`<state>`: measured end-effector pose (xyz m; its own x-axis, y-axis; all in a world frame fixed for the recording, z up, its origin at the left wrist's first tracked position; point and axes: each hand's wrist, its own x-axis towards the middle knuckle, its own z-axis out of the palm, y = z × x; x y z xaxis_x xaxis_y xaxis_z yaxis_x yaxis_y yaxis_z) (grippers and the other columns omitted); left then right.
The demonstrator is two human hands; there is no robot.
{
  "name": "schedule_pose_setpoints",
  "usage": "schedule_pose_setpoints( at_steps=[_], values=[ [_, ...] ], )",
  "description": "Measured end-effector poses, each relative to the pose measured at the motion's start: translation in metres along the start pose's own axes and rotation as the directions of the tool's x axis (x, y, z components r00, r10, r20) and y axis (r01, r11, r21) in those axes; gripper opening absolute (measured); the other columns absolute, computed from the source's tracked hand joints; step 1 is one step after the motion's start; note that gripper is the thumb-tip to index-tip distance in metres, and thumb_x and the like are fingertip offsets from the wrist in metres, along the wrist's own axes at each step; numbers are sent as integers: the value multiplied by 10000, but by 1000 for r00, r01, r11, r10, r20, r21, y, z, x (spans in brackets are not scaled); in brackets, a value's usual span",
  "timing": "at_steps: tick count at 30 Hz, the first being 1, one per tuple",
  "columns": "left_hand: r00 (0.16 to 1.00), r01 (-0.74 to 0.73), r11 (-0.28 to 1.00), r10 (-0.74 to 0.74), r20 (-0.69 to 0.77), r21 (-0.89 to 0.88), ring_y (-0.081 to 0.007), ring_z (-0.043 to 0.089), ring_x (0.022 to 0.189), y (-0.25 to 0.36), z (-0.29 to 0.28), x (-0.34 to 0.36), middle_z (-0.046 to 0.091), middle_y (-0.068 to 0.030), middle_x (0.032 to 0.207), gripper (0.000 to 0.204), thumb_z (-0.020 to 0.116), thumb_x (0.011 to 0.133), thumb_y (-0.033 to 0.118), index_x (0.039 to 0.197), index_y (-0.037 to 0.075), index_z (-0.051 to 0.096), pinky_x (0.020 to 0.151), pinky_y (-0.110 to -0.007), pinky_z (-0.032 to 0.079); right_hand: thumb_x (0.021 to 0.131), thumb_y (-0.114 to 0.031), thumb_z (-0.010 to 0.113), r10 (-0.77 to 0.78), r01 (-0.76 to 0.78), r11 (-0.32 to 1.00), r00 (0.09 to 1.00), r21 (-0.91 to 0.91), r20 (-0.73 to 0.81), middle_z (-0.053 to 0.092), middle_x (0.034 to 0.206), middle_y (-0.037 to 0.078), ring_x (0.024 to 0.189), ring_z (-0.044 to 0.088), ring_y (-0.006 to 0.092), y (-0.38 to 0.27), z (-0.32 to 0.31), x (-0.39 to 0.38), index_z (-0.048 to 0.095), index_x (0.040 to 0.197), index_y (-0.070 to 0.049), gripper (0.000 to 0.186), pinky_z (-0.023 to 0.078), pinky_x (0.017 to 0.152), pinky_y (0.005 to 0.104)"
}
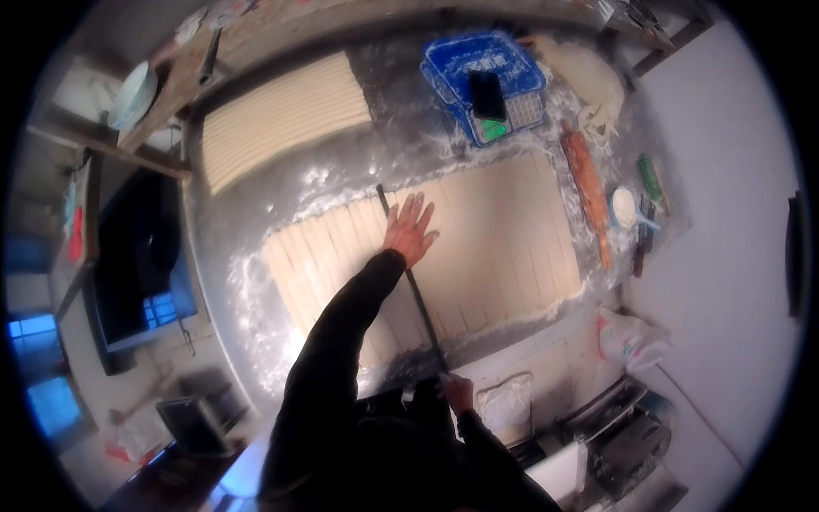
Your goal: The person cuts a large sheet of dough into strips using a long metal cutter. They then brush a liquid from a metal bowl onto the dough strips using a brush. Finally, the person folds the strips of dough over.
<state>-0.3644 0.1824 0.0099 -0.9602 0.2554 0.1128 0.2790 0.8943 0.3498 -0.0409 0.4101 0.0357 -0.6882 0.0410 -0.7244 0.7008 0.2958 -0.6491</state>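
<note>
Overhead, the left hand (410, 225) is pressing flat, fingers spread, on a long dark straightedge (411, 278) across the scored dough sheet (503, 247), while the right hand (456, 391) is gripping the straightedge's near end.

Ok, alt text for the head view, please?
A person's left hand presses flat on a sheet of dough scored into strips, while the right hand holds a long dark blade lying across it on a floured metal table.

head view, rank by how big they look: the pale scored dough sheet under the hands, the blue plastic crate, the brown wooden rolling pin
1. Pale scored dough sheet, clearly largest.
2. Blue plastic crate.
3. Brown wooden rolling pin; about as long as the crate, far thinner.
</note>
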Motion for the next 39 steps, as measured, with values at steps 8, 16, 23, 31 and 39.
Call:
schedule_pose_setpoints(
  at_steps=[8, 16, 23, 31, 39],
  values=[
    [997, -13, 1000, 12, 74, 14, -354, 140, 1473, 0, -6, 3, 162, -177, 1590, 768, 524, 920, 496, 1522, 106, 249, 1156, -549, 144, 893, -186, 632, -26, 26, 1000, 999, 14, -46, 663, 641, 91, 513, 619, 139, -23, -14, -15, 700, 904, 33, 229, 483, 490, 280],
    [999, -21, 998, 24, 47, -58, -335, 221, 1453, 43, 12, 34, 252, -177, 1558, 685, 498, 929, 501, 1484, 130, 347, 1151, -551, 174, 895, -202, 633, -57, 66, 994, 994, 89, -97, 644, 619, 88, 486, 594, 134, -52, -55, -51, 675, 800, 35, 258, 475, 480, 286],
    [998, -51, 998, 50, 33, 35, -338, 237, 1442, 45, 25, 33, 246, -170, 1561, 667, 502, 938, 465, 1487, 124, 336, 1143, -536, 201, 912, -209, 621, -47, 44, 994, 999, 103, 22, 649, 625, 90, 489, 601, 131, -22, -62, -25, 647, 757, 25, 282, 476, 469, 279],
    [1000, -16, 1000, 17, -6, 24, -338, 231, 1439, 50, 18, 33, 270, -169, 1546, 635, 545, 923, 416, 1452, 102, 389, 1142, -533, 208, 917, -210, 614, 0, -2, 998, 1000, 65, 28, 664, 644, 90, 487, 600, 126, 6, -57, 12, 675, 818, 32, 269, 477, 487, 284],
    [1000, -1, 998, 2, -24, 59, -365, 240, 1431, 45, 22, 34, 249, -190, 1553, 684, 548, 915, 437, 1472, 94, 347, 1125, -560, 216, 892, -169, 605, -46, 46, 999, 999, -16, 16, 664, 640, 94, 498, 609, 139, -6, -64, 7, 678, 798, 35, 236, 487, 506, 284]
  ],
)
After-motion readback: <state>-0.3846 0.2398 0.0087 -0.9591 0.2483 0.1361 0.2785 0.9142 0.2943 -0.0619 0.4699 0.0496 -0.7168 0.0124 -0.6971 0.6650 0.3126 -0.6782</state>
